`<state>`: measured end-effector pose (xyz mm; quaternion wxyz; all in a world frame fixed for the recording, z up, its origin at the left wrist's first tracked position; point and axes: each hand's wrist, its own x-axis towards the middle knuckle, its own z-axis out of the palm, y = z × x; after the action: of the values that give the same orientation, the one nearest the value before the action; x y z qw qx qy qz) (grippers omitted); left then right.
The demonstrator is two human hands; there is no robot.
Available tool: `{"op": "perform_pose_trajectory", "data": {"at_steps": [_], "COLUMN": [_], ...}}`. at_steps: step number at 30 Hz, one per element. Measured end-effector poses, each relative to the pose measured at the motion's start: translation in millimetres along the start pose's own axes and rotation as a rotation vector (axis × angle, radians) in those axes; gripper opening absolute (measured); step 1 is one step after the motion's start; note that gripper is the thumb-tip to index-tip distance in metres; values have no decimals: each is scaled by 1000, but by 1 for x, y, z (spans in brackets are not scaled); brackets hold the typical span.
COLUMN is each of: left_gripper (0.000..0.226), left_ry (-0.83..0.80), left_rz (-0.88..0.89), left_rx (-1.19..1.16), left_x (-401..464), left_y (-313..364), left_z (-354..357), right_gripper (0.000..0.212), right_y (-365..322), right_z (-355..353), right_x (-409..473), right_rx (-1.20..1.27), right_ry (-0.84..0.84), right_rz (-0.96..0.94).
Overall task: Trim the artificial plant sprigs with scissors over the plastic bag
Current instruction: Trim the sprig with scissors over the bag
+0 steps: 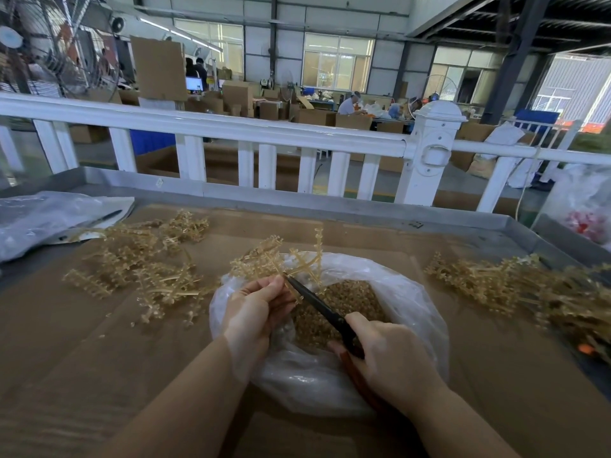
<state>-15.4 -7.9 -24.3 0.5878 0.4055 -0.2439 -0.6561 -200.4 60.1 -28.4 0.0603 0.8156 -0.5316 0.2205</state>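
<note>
My left hand (254,312) grips a tan plastic sprig (277,259) that fans upward above the open clear plastic bag (413,302). My right hand (386,355) holds black scissors (317,302) with reddish handles; the blade tips meet the sprig's stem right by my left fingers. Inside the bag lies a heap of small tan cut pieces (334,312). Whether the blades are apart or closed is hard to tell.
A loose pile of tan sprigs (142,262) lies to the left on the cardboard-covered table (82,342), another pile (535,292) to the right. A crumpled plastic bag (43,216) sits far left. A white railing (264,133) runs behind the table's metal rim.
</note>
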Motion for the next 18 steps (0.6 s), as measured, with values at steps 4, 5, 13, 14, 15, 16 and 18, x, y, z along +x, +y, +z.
{"op": "perform_pose_trajectory", "data": {"at_steps": [4, 5, 13, 14, 15, 16, 18], "left_gripper": [3, 4, 15, 15, 15, 15, 12], "left_ry": [6, 8, -32, -33, -35, -42, -57], "left_rz": [12, 16, 68, 80, 90, 97, 98], "left_rx": [7, 12, 37, 34, 29, 25, 13], "left_x": [0, 0, 3, 3, 4, 4, 5], "left_y": [-1, -1, -9, -11, -12, -12, -12], "left_z": [1, 1, 0, 0, -1, -1, -3], "right_gripper": [38, 37, 30, 29, 28, 28, 29], "right_y": [1, 1, 1, 1, 1, 0, -1], "right_z": [1, 2, -2, -2, -2, -2, -2], "right_x": [1, 2, 3, 3, 3, 3, 2], "right_rx": [-48, -65, 71, 97, 115, 125, 116], "right_ry": [-7, -9, 47, 52, 52, 53, 62], "right_rz": [-10, -16, 89, 110, 124, 133, 140]}}
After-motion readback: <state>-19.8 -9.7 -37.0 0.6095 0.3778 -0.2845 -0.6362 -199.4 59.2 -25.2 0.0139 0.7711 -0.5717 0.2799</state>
